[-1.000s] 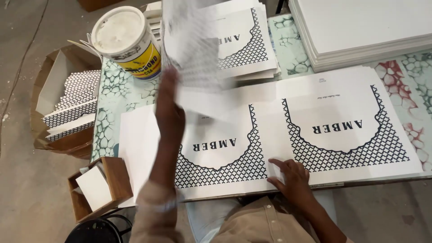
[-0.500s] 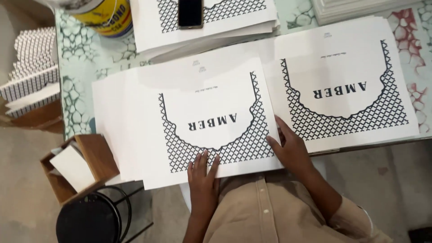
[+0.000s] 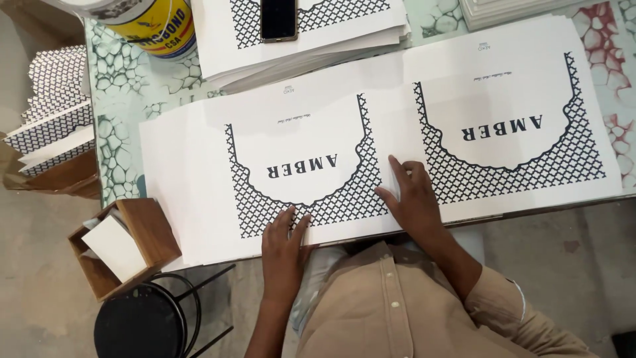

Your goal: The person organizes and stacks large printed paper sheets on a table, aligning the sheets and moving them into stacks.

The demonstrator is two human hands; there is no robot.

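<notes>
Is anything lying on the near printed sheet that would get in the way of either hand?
Nothing visible does. The left hand and right hand both rest flat on the near printed sheet. The phone lies apart, on the farther paper stack.

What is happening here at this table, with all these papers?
A person in a beige shirt presses both hands flat on a large printed sheet with a black lattice pattern. The left hand rests on its near edge; the right hand lies where it meets a matching sheet. Behind are a paper stack with a phone on top, and a yellow tub.
</notes>
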